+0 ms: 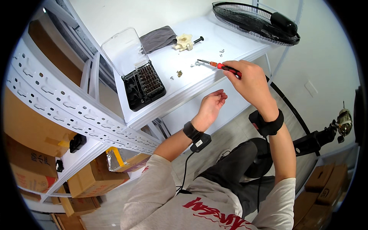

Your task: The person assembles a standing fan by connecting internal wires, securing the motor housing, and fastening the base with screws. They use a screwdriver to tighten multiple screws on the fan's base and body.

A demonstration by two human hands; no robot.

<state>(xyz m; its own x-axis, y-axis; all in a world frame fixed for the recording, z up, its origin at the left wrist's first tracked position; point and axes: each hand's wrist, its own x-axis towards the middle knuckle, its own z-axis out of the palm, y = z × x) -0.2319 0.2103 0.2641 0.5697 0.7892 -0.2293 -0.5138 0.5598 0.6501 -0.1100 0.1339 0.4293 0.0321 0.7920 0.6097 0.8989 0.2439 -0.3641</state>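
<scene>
My right hand (pixel 248 78) grips a screwdriver (pixel 226 68) with a red and black handle. Its shaft points left over the white shelf top (pixel 184 86), with the tip close to a few small silver screws (pixel 196 64). Below the shelf's front edge is my left hand (pixel 211 107), palm turned up, fingers loosely bent, nothing visible in it. Small brass-coloured screws (pixel 179 73) lie left of the silver ones. Further left, a black bit case (pixel 143 86) stands with its clear lid (pixel 124 48) raised, showing rows of bits.
Behind the screws are a grey cloth (pixel 159 38) and a cream lobed plastic part (pixel 184 41) with a black bolt. A black fan head with wire grille (pixel 249 21) lies at the back right. White perforated rack beams (pixel 61 97) and cardboard boxes (pixel 96 176) stand at left.
</scene>
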